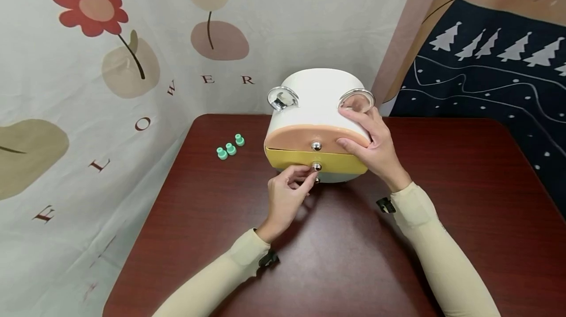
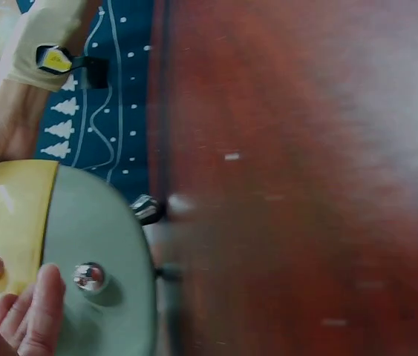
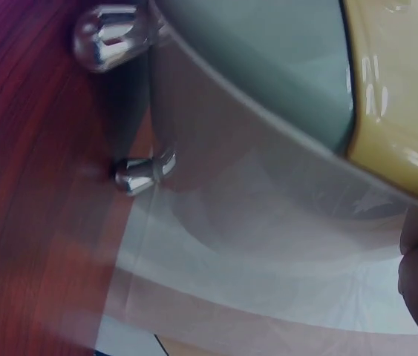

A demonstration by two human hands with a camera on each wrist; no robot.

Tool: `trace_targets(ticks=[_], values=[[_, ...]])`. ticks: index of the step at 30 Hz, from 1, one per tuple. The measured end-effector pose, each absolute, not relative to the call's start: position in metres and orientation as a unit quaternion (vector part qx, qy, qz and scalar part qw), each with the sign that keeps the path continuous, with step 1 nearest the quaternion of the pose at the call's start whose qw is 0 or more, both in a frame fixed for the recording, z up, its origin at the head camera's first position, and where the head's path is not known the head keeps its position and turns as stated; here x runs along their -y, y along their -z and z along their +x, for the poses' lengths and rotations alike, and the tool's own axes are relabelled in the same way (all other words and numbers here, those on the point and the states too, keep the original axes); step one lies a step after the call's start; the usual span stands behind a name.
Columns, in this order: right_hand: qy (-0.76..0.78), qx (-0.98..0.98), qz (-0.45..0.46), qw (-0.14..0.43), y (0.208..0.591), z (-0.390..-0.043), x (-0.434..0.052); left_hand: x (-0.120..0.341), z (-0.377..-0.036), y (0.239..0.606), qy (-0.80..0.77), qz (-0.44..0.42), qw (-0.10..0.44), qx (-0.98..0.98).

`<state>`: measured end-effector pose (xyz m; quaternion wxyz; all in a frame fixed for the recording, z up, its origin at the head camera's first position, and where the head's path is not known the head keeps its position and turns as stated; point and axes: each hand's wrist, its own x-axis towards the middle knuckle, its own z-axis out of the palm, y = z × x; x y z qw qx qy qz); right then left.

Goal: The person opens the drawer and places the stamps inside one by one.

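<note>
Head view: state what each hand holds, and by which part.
The left hand pinches the yellow drawer by its knob; the right hand grips the white cabinet at its upper right edge, thumb on the peach drawer.

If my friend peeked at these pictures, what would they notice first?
Probably the white box with two shiny circles on top, on the brown table. Next, the left hand at the knob of its yellow drawer, and the right hand gripping its side. Three green pegs sit to its left.
</note>
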<state>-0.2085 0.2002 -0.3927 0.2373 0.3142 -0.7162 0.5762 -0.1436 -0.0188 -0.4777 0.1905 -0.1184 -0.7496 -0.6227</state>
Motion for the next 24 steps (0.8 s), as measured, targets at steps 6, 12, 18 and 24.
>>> trace_targets(ticks=[6,12,18,24], values=[[-0.58,0.709,0.314,0.249,0.389,-0.206,-0.198,0.022,-0.141,0.488,0.58,-0.061,0.128,0.802],[-0.565,0.706,0.322,0.281,0.395,-0.211,-0.196,0.016,-0.144,0.494,0.596,-0.015,0.063,0.8],[-0.563,0.687,0.324,0.325,0.397,-0.212,-0.193,0.01,-0.148,0.495,0.613,0.005,0.061,0.787],[-0.565,0.671,0.32,0.358,0.398,-0.213,-0.189,0.006,-0.149,0.5,0.685,0.015,0.06,0.726]])
